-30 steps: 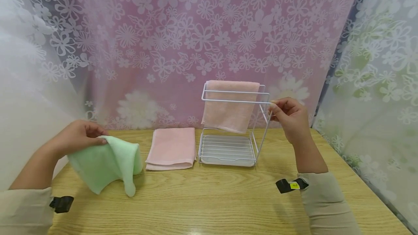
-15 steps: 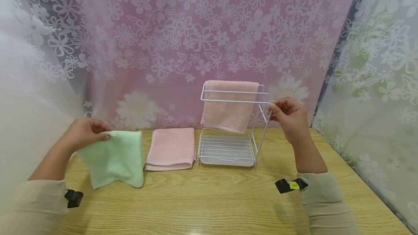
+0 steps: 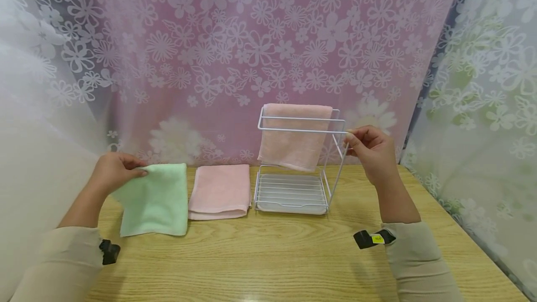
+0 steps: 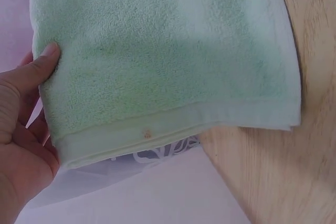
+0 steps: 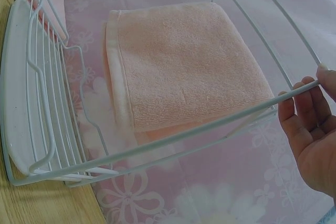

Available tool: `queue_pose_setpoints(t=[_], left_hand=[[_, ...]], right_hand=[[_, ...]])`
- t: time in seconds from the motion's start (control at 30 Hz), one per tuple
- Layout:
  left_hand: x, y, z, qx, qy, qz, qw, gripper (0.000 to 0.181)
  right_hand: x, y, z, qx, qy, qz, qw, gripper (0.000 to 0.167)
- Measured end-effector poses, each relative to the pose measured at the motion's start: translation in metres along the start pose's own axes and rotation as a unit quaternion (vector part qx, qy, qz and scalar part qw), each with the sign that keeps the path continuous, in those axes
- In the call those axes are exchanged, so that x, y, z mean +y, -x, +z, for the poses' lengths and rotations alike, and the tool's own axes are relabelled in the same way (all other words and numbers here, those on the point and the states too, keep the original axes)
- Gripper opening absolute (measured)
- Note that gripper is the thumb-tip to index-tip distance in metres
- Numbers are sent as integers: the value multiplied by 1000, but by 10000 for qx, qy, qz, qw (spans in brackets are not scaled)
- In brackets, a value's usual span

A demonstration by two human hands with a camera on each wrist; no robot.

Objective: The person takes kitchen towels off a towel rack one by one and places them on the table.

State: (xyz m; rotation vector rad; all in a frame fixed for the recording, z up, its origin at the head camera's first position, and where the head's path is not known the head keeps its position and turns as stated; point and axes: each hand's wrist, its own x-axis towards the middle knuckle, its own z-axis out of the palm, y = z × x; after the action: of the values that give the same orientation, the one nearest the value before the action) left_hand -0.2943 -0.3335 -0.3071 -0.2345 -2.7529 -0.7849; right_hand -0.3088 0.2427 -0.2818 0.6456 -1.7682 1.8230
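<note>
The left hand (image 3: 113, 171) pinches the upper left edge of a folded green towel (image 3: 157, 202), which spreads down toward the table beside a folded pink towel (image 3: 220, 191). In the left wrist view the thumb lies on the green towel's (image 4: 157, 61) face, the fingers behind it. At the right, the right hand (image 3: 373, 153) grips the upper right front corner of a white wire rack (image 3: 302, 130). Over the rack's rear top bar hangs a peach-pink towel (image 3: 293, 146), also seen in the right wrist view as a draped towel (image 5: 184, 66).
A white tray (image 3: 291, 208) sits in the rack's base under the wires. The wooden table (image 3: 251, 260) reaches a pink floral curtain (image 3: 260, 50) at the back, with pale sheeting at the left and a green-patterned curtain (image 3: 495, 120) at the right.
My left hand has moved right with the green towel, whose hanging folds have flattened into a squarer shape closer to the pink towel. The right hand keeps its hold on the rack.
</note>
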Motion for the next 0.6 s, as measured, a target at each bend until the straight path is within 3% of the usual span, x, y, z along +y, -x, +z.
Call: queue_pose_setpoints(t=[0.27,0.6], left_hand=[[-5,-3,13,431,122,-120,9989,27],[-14,-8,25,752,449,-288,9957,29]], right_hand=[[1,0,-1,1,-99,-11,10000,16],[2,0,-1,-28,-113,2,9999,18]])
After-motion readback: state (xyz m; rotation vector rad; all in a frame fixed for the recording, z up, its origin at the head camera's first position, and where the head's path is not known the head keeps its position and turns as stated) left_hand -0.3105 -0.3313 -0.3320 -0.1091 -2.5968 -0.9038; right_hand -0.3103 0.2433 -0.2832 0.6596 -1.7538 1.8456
